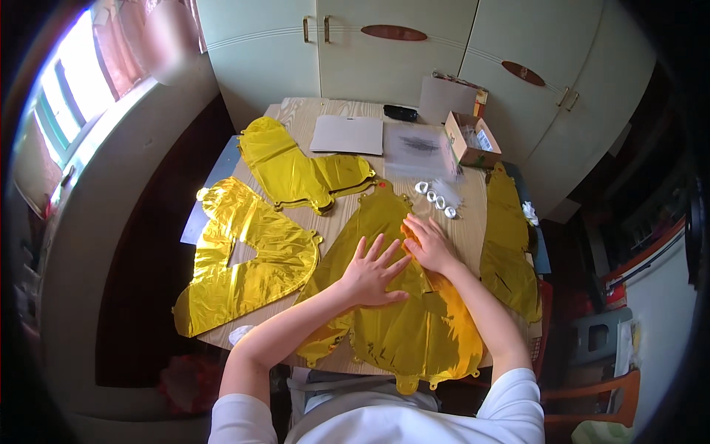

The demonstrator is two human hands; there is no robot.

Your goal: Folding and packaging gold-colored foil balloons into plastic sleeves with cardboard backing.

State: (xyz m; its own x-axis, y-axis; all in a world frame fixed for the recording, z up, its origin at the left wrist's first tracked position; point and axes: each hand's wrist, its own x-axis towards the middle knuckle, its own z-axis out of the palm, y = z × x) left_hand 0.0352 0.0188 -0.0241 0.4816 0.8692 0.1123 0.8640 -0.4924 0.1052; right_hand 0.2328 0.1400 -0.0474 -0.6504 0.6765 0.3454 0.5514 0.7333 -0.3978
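Note:
A large flat gold foil balloon point(392, 333) with small tabs along its edge lies in front of me on the wooden table. My left hand point(376, 274) rests on its middle, open, with the fingers spread. Just right of it, my right hand point(431, 246) lies on the foil with fingers stretched and close together; an orange patch shows beside its fingertips, perhaps a reflection. On the left is a creased, curved gold foil balloon point(274, 270). Behind that, a stack of gold foil balloons point(296, 174) lies flat. More gold foil point(506, 244) hangs over the right edge.
Several small white rolls point(431, 197) sit beyond my right hand. Farther back are a white sheet point(346, 135), a clear plastic sheet point(403, 159), a black case point(400, 112) and a cardboard box point(473, 140). A wooden chair point(625, 392) stands at the lower right.

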